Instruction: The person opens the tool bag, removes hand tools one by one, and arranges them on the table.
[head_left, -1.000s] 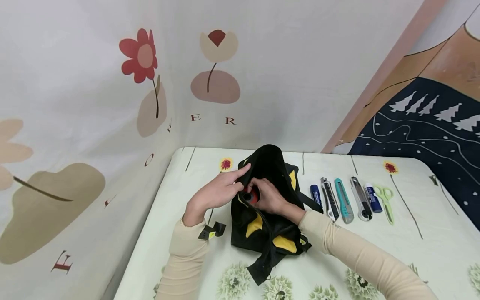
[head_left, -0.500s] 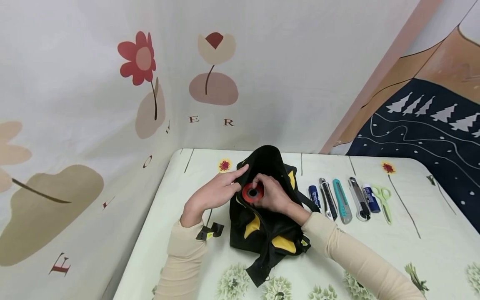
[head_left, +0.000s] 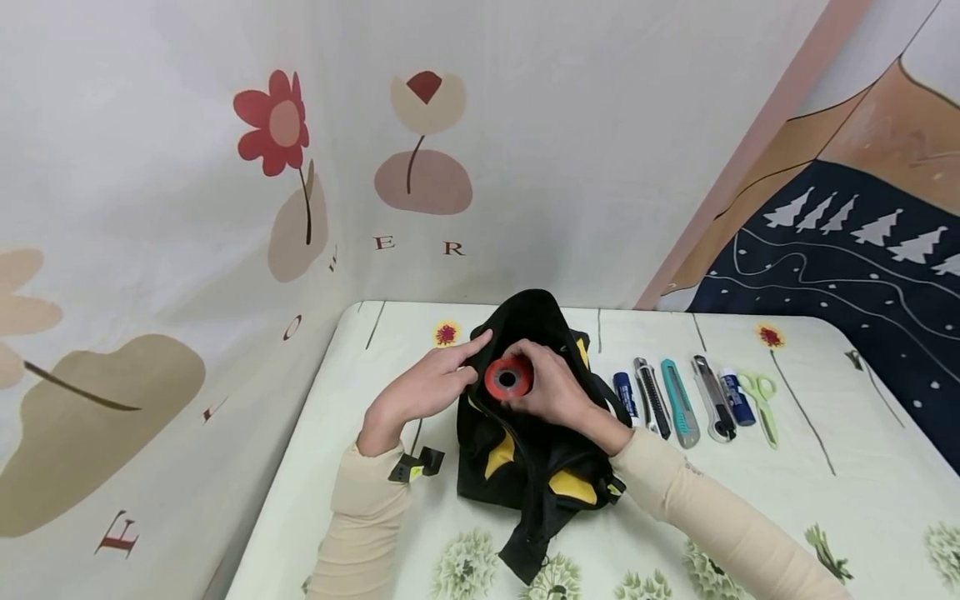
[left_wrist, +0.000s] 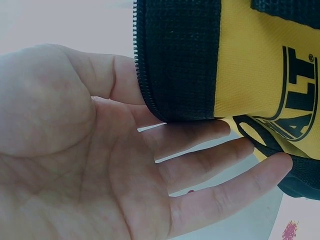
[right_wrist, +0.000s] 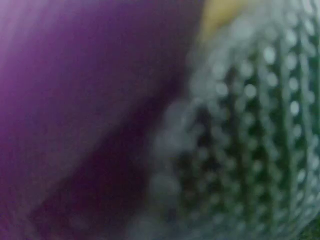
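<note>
A black and yellow tool bag [head_left: 487,467] stands on the table with its mouth gaping toward me. My left hand [head_left: 426,385] holds the bag's left rim. In the left wrist view, the thumb side of the hand [left_wrist: 120,150] goes behind the zipped edge [left_wrist: 142,65], and the other fingers stretch out along the yellow side. Within the bag's mouth, my right hand [head_left: 555,387] grips a red roll of tape [head_left: 495,377], its grey core and dark hole facing up. The right wrist view is blurred, filled by dark woven fabric [right_wrist: 250,135] close to the lens.
Right of the bag lie a blue glue stick [head_left: 624,393], a black cutter knife [head_left: 651,396], a teal cutter knife [head_left: 679,404], a grey cutter knife [head_left: 714,400], another glue stick [head_left: 738,398] and green scissors [head_left: 763,404]. A black strap [head_left: 528,546] hangs toward the front.
My right hand has risen a little with the red roll of tape, which now shows more fully at the bag's mouth. My left hand stays at the rim.
</note>
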